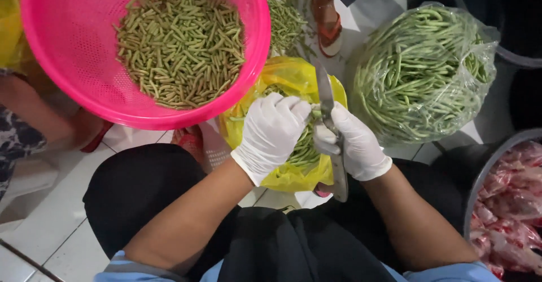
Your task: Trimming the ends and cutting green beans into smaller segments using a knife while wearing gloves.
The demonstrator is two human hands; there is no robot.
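Pink colander (73, 62), top left, biggest item in view: holds a heap of short cut bean pieces (182, 46).

Clear plastic bag (471, 84), right: packed with whole long beans (415, 73), sits on white tile floor (51, 220).

Dark basin (480, 175), lower right edge: raw pink meat (516, 203) inside, partly cut off by frame.

Yellow plastic bag (293, 73), centre, directly under both hands: more green beans in it.

Loose pile of beans (285, 19) on the floor, between colander and clear bag. Another person's foot in an orange sandal (329, 31) just beside that pile.

Left hand (271, 132), white glove: fingers curled closed around a bundle of beans (305, 146), held over the yellow bag.

Right hand (353, 146), white glove: closed around a knife (326, 98); blade points up and away, handle end sticks out below the hand. Blade sits right at the bundle's end, next to left fingertips. Can't tell if edge is touching the beans.

Hands nearly touching each other.
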